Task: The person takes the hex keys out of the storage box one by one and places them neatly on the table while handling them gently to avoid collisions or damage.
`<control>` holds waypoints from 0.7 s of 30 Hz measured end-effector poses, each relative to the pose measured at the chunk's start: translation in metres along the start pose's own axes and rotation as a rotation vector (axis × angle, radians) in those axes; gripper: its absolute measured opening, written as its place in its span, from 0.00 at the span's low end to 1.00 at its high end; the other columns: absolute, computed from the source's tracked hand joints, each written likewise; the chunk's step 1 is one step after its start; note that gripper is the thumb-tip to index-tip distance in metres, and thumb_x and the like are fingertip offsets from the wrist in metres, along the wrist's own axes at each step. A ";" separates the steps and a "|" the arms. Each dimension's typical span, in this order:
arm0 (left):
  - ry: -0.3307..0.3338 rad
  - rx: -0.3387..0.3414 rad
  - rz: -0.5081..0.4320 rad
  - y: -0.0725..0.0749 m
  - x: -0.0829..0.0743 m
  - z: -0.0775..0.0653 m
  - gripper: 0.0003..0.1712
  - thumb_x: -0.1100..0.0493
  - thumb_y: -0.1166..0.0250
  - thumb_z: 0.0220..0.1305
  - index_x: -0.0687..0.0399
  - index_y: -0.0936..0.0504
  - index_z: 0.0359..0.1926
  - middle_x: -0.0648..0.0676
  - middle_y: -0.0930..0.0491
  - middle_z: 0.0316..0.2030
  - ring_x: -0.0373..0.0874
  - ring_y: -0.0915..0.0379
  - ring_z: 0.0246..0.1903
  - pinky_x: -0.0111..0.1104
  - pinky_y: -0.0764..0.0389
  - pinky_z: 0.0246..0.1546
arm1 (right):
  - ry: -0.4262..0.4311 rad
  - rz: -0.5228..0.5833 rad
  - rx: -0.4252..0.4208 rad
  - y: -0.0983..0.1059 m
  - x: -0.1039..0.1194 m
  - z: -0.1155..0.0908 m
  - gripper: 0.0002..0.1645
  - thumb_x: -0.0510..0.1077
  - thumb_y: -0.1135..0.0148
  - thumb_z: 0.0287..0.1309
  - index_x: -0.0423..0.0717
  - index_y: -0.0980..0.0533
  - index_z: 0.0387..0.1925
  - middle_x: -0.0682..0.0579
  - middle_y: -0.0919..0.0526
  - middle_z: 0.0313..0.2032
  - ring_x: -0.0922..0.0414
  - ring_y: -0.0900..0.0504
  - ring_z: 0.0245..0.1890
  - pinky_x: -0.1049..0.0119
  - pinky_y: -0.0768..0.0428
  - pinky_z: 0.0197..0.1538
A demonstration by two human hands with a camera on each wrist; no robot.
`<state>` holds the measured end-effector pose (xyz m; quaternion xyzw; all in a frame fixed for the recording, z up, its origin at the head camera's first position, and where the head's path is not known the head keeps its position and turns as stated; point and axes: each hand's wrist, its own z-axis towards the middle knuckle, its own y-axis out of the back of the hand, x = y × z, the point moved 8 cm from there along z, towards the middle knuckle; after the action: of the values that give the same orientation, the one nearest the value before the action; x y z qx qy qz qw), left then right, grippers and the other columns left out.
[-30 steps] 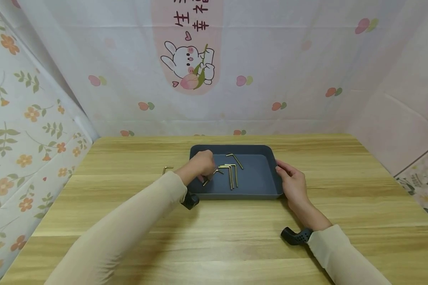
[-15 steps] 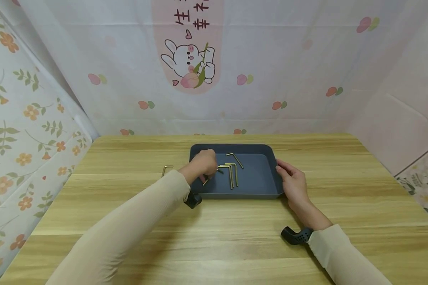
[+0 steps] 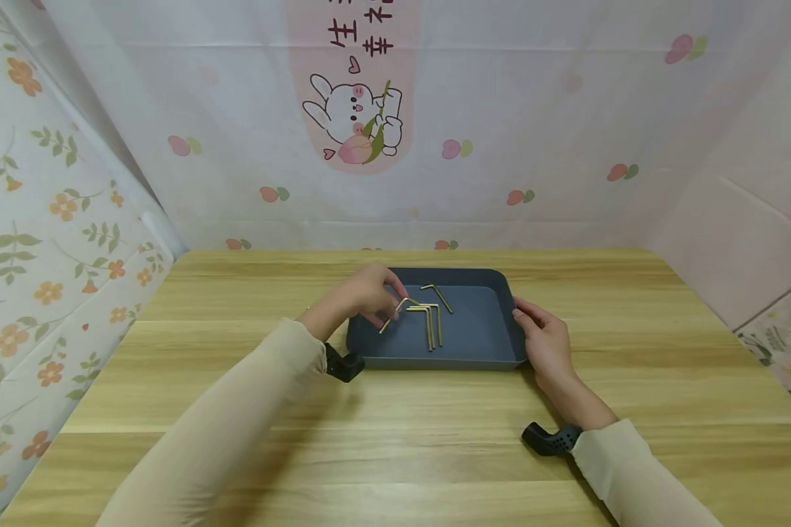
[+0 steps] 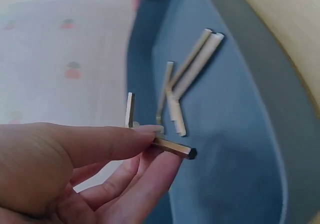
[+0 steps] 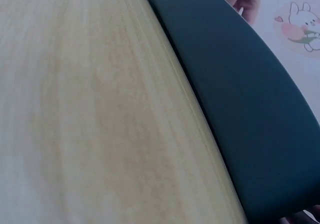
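Shifted left, the left hand (image 3: 370,290) I watch from afar now pinches one bent key (image 4: 175,148) over the tray (image 3: 435,363). That key seems free of the other keys (image 3: 429,329) inside. The right hand (image 3: 547,340) still holds the tray's right edge.

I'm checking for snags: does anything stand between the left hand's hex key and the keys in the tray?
Nothing visible: the left hand holds the hex key over the tray, near the lying keys.
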<state>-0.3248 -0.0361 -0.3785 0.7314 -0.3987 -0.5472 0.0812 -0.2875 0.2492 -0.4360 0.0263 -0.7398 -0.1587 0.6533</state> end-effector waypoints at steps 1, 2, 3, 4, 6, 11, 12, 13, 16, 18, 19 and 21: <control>-0.008 -0.002 -0.022 0.002 0.000 -0.002 0.22 0.74 0.34 0.61 0.61 0.18 0.57 0.61 0.17 0.47 0.51 0.16 0.42 0.38 0.12 0.35 | 0.000 -0.002 0.000 0.000 0.000 0.000 0.28 0.48 0.51 0.77 0.46 0.33 0.73 0.48 0.32 0.73 0.55 0.36 0.74 0.59 0.35 0.75; -0.013 -0.006 -0.042 0.004 0.001 -0.004 0.22 0.73 0.34 0.62 0.61 0.19 0.58 0.61 0.16 0.47 0.52 0.16 0.43 0.38 0.12 0.36 | 0.000 -0.003 -0.001 0.001 0.000 0.000 0.28 0.48 0.51 0.77 0.46 0.33 0.73 0.48 0.32 0.73 0.55 0.35 0.74 0.61 0.35 0.75; -0.018 -0.009 -0.061 0.006 0.002 -0.006 0.22 0.71 0.35 0.64 0.61 0.19 0.59 0.61 0.16 0.47 0.52 0.16 0.44 0.38 0.12 0.36 | 0.000 -0.004 -0.001 0.001 -0.001 0.000 0.28 0.48 0.51 0.77 0.47 0.33 0.73 0.49 0.31 0.73 0.56 0.35 0.74 0.63 0.34 0.73; -0.025 -0.015 -0.081 0.007 0.004 -0.008 0.22 0.70 0.35 0.64 0.61 0.20 0.60 0.61 0.15 0.47 0.53 0.16 0.45 0.38 0.12 0.37 | 0.000 -0.005 -0.001 0.001 -0.001 0.000 0.28 0.49 0.50 0.77 0.47 0.33 0.73 0.49 0.31 0.73 0.56 0.35 0.74 0.67 0.33 0.72; -0.045 -0.036 -0.106 0.010 0.006 -0.013 0.22 0.68 0.36 0.66 0.61 0.21 0.61 0.61 0.15 0.46 0.54 0.16 0.47 0.39 0.12 0.38 | -0.001 -0.004 0.000 0.001 -0.001 0.000 0.27 0.49 0.50 0.77 0.47 0.32 0.73 0.49 0.31 0.73 0.56 0.35 0.73 0.75 0.32 0.66; -0.126 -0.129 -0.163 0.020 0.015 -0.031 0.20 0.66 0.38 0.69 0.62 0.22 0.61 0.60 0.16 0.43 0.55 0.16 0.46 0.41 0.11 0.37 | -0.002 -0.005 0.004 -0.001 -0.002 0.001 0.28 0.49 0.50 0.77 0.48 0.32 0.73 0.49 0.31 0.73 0.56 0.34 0.73 0.77 0.32 0.64; -0.140 -0.157 -0.180 0.022 0.018 -0.035 0.20 0.66 0.38 0.68 0.62 0.21 0.60 0.60 0.17 0.43 0.56 0.16 0.45 0.42 0.11 0.37 | -0.001 -0.005 0.007 -0.001 -0.002 0.001 0.28 0.50 0.50 0.77 0.48 0.32 0.73 0.49 0.31 0.73 0.56 0.34 0.73 0.74 0.32 0.66; -0.152 -0.187 -0.195 0.025 0.021 -0.039 0.19 0.66 0.38 0.68 0.61 0.21 0.59 0.61 0.17 0.43 0.56 0.16 0.44 0.41 0.11 0.36 | -0.001 -0.006 0.007 -0.002 -0.002 0.001 0.28 0.49 0.50 0.77 0.47 0.33 0.73 0.49 0.31 0.73 0.55 0.35 0.73 0.71 0.32 0.69; -0.171 -0.274 -0.251 0.035 0.030 -0.050 0.19 0.66 0.37 0.67 0.58 0.20 0.58 0.63 0.17 0.44 0.59 0.16 0.44 0.44 0.11 0.36 | -0.001 -0.012 0.001 -0.001 -0.002 0.001 0.28 0.50 0.50 0.77 0.48 0.33 0.73 0.49 0.31 0.73 0.55 0.35 0.73 0.64 0.33 0.72; -0.178 -0.326 -0.275 0.041 0.036 -0.056 0.19 0.66 0.37 0.67 0.58 0.20 0.58 0.64 0.18 0.44 0.60 0.16 0.44 0.47 0.11 0.38 | -0.003 -0.016 -0.005 0.000 -0.002 0.000 0.28 0.50 0.50 0.77 0.48 0.32 0.73 0.49 0.31 0.73 0.55 0.34 0.73 0.67 0.32 0.70; -0.177 -0.350 -0.276 0.045 0.040 -0.059 0.19 0.66 0.37 0.67 0.58 0.20 0.59 0.64 0.18 0.45 0.60 0.16 0.45 0.48 0.11 0.38 | -0.003 -0.020 -0.008 0.000 -0.002 0.000 0.28 0.50 0.50 0.77 0.48 0.32 0.73 0.49 0.31 0.73 0.56 0.34 0.73 0.71 0.32 0.68; -0.174 -0.393 -0.255 0.052 0.046 -0.063 0.20 0.66 0.37 0.68 0.58 0.20 0.60 0.63 0.19 0.44 0.60 0.16 0.45 0.49 0.12 0.39 | -0.001 -0.021 -0.009 0.000 -0.002 0.001 0.28 0.50 0.50 0.77 0.49 0.32 0.72 0.49 0.30 0.72 0.56 0.34 0.72 0.78 0.32 0.62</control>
<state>-0.2925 -0.1221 -0.3591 0.6960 -0.1948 -0.6811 0.1177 -0.2883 0.2498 -0.4384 0.0312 -0.7391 -0.1688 0.6513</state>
